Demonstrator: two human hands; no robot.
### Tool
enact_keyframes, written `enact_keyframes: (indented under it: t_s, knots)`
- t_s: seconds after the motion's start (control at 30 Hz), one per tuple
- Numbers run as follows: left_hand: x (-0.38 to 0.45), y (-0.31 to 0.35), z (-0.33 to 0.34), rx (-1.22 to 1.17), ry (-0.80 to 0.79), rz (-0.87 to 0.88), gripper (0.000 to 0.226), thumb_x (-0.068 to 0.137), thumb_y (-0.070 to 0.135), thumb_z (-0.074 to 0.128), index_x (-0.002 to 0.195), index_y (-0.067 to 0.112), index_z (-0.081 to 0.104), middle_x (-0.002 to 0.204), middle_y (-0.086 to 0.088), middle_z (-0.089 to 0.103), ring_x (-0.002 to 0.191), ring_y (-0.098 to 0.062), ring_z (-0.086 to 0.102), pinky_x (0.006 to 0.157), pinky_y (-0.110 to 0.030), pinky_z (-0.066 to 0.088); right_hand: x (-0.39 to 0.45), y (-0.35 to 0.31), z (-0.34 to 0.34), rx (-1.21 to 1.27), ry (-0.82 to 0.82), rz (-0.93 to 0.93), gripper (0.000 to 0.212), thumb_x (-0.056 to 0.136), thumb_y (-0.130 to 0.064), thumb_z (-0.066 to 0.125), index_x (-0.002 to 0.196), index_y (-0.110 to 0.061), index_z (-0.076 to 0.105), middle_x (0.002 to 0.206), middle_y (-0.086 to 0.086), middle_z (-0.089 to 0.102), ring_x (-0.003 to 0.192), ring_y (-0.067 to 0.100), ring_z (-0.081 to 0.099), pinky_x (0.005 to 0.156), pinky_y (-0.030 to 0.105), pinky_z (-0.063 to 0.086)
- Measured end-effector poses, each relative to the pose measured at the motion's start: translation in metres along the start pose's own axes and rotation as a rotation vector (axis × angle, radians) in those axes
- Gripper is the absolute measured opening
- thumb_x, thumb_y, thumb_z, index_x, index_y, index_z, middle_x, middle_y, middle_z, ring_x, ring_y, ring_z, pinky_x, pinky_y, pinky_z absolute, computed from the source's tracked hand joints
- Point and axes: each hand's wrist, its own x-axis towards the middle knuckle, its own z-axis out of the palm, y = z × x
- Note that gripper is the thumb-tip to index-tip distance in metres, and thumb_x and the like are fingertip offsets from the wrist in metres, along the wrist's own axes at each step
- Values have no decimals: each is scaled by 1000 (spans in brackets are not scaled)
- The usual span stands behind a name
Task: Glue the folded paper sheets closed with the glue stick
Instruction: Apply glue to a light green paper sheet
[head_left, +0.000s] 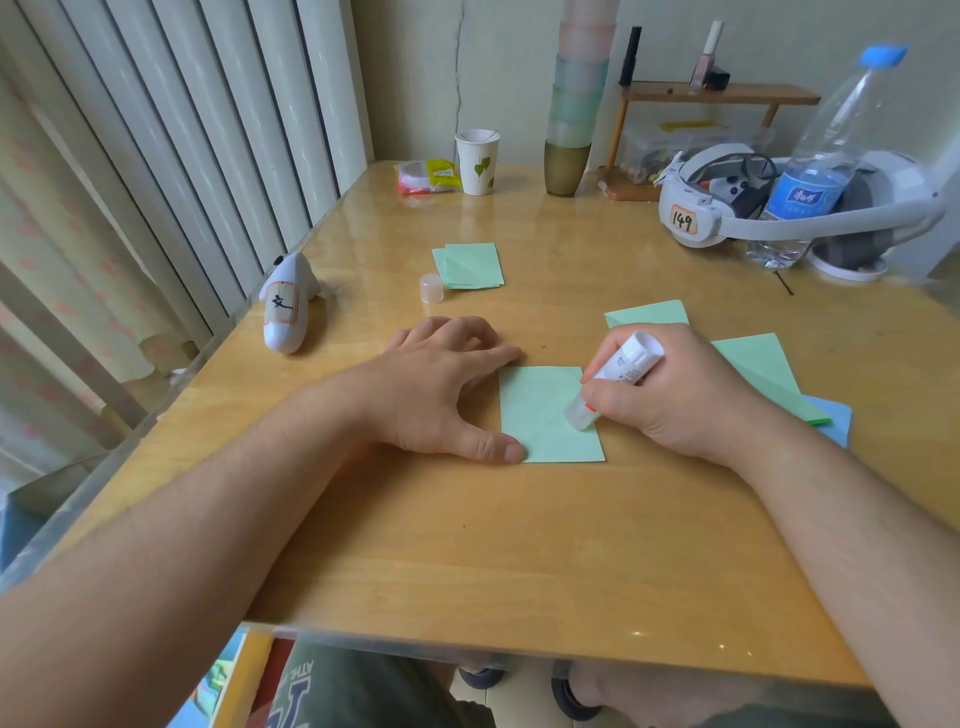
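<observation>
Your right hand pinches the glue stick, its tip angled down-left onto the green folded sheet mid-table, while your left hand, fingers spread, pins the sheet's left edge.

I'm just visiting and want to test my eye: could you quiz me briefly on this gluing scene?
1. True or false: the glue stick touches the green folded sheet.
2. Which hand grips the glue stick?
3. The glue stick cap stands: A) beside the far green stack, B) on the shelf, C) in the paper cup.

Key: 1 true. 2 the right hand; the left hand steadies the sheet. 3 A.
</observation>
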Motion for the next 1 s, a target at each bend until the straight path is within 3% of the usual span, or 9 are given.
enact_keyframes:
  t_s: [0.13,0.4,0.5,0.6,0.7,0.83,0.93,1.0]
  knots:
    - [0,0,1,-6,8,4,114,59,100,44,159,50,24,154,17,21,148,-14,12,125,-44,13,2,1,0,-7,5,11,19,67,-40,69,76,-24,70,70,-2,66,64,13,54,63,33,44]
    - [1,-1,1,-8,7,2,115,59,101,45,159,50,24,155,17,21,149,-15,12,125,-45,12,2,1,-1,53,64,-63,34,62,-48,63,72,-16,66,77,16,67,75,36,57,65,46,45]
    - [1,-1,1,-6,3,0,114,59,101,45,159,50,23,156,17,20,149,-15,11,125,-45,12,3,-1,0,204,120,-80,27,68,-38,66,69,-12,62,67,15,57,64,24,46,64,38,36]
    - [1,0,0,2,-1,-3,114,60,100,44,160,49,22,156,16,20,150,-16,10,126,-45,11,5,-4,6,343,120,-111,29,74,-43,68,70,-15,60,59,-2,44,61,19,39,64,38,30]
    - [1,3,0,7,-13,-17,115,59,98,44,160,49,21,157,15,19,150,-15,9,124,-44,11,6,-8,16,352,92,-146,30,81,-50,69,73,-22,61,60,-7,50,63,19,42,65,38,34]
    - [0,5,0,7,-8,-26,115,57,98,45,159,49,22,157,14,19,149,-16,11,123,-42,12,5,-13,25,176,44,-158,22,79,-47,70,77,-25,69,70,-1,69,68,20,59,65,39,46]
    - [0,4,-1,-8,-5,-27,117,55,99,46,159,50,23,156,15,20,148,-15,12,121,-41,12,6,-12,27,135,31,-150,17,78,-45,73,79,-28,71,73,-2,70,71,20,62,65,36,49]
    - [1,3,-1,-13,-5,-23,117,54,100,47,158,51,23,155,17,20,147,-14,12,118,-38,12,5,-12,28,134,10,-148,14,80,-42,78,79,-29,71,69,-8,68,66,12,59,63,31,46]
